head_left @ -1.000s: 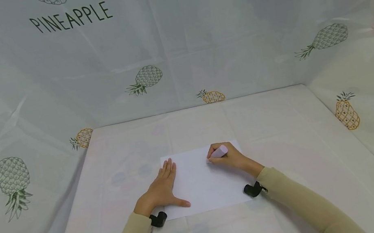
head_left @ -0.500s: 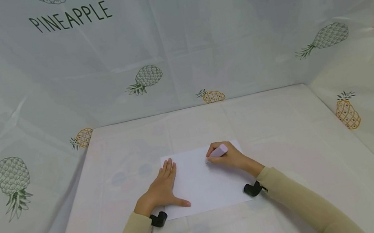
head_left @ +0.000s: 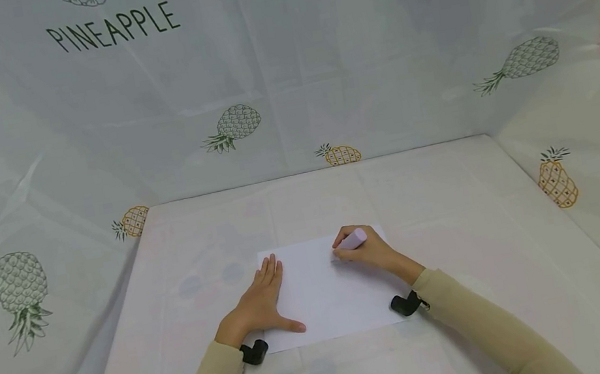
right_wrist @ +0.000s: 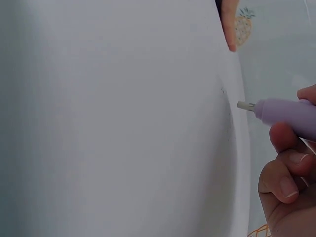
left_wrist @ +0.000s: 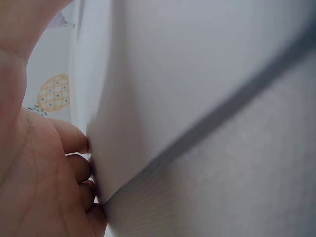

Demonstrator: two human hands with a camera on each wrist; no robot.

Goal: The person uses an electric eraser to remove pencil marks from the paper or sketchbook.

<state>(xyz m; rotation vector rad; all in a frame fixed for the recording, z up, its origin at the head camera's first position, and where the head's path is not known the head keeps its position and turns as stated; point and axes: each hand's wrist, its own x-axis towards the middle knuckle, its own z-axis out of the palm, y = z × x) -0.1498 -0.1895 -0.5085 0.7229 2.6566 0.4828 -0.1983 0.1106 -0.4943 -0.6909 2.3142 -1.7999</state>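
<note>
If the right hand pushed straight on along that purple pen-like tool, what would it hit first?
Probably the white paper: the right hand points the purple tool down at it. Whether the two touch is unclear.

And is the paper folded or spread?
Spread: the head view shows the paper lying flat on the table, no fold visible, left hand on its left side.

Lt purple tool (right_wrist: pixel 285 115), wht paper (head_left: pixel 324 295)

Printed pineapples (head_left: pixel 238 122) dot the pale sheeting (head_left: pixel 361 51) I face, with dark "PINEAPPLE" lettering (head_left: pixel 114 29) at upper left and upper right of the frame.
</note>
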